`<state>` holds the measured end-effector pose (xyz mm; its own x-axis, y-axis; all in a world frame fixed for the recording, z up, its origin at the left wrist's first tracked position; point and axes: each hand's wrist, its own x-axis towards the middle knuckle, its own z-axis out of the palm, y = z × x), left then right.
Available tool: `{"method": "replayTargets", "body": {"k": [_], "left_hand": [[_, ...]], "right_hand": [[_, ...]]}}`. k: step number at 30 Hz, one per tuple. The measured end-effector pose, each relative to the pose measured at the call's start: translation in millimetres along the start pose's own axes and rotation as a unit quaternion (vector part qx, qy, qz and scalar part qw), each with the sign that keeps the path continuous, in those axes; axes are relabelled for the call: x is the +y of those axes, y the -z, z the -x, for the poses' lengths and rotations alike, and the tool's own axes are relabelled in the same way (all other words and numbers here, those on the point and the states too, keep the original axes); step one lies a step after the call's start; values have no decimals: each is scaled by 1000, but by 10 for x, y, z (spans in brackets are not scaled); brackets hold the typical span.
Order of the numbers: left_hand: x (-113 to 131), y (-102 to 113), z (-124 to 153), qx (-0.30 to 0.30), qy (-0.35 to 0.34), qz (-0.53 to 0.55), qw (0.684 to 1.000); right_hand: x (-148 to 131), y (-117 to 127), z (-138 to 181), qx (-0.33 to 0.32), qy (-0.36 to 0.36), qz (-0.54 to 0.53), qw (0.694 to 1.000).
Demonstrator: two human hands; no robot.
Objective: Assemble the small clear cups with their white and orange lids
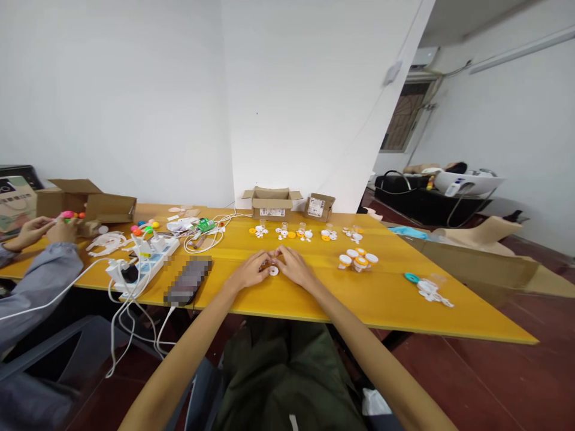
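Note:
Both my hands rest on the yellow table (386,299), fingertips meeting over a small white round part (274,271). My left hand (250,272) has its fingers curled and pinched on a tiny piece I cannot make out. My right hand (294,266) is curled the same way against it. The white round part lies on the table just under the fingertips. A group of finished white and orange round pieces (358,258) sits to the right of my right hand. Small piles of white and orange parts (305,233) line the table beyond my hands.
An open cardboard box (271,203) and a smaller box (318,207) stand at the back. A white power strip (146,261) with cables and a dark phone (187,280) lie left. Another person's hands (45,230) hold coloured bits at far left. Loose white parts (431,290) lie right.

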<state>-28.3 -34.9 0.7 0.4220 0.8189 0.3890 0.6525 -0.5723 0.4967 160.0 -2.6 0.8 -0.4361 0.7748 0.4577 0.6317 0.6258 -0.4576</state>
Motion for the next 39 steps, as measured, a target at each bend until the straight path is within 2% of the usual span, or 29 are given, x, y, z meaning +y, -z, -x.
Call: {"method": "replayTargets", "body": {"k": [6,11,15,18,21,26,29,31,36,39], "left_hand": [[13,13,-7,-12,3,17,1000],[15,22,-8,17,6,5,1000],[0,28,-4,34,-3,-30,999],[0,36,0,34,10,-41,999],[1,41,0,32,22,-30,999],[-59,11,-29,36,27,32,998],[-104,-4,-54,57,40,79,994],[-118,0,-66,77,50,107,990],[-112,39,-90,97,78,154,980],[-97,53,-100,101,93,167,976]], "right_hand": [[44,33,-12,6,-11,-40,999],[237,42,-21,73,-36,-53,995],[472,103,12,122,-70,-37,989],[617,138,45,125,-101,-4,987],[691,124,70,117,-100,27,988],[657,94,107,135,-69,77,985],[556,122,152,176,-13,89,980],[451,132,196,178,34,86,980],[128,46,289,89,132,90,983],[-4,-19,292,37,165,96,981]]}}
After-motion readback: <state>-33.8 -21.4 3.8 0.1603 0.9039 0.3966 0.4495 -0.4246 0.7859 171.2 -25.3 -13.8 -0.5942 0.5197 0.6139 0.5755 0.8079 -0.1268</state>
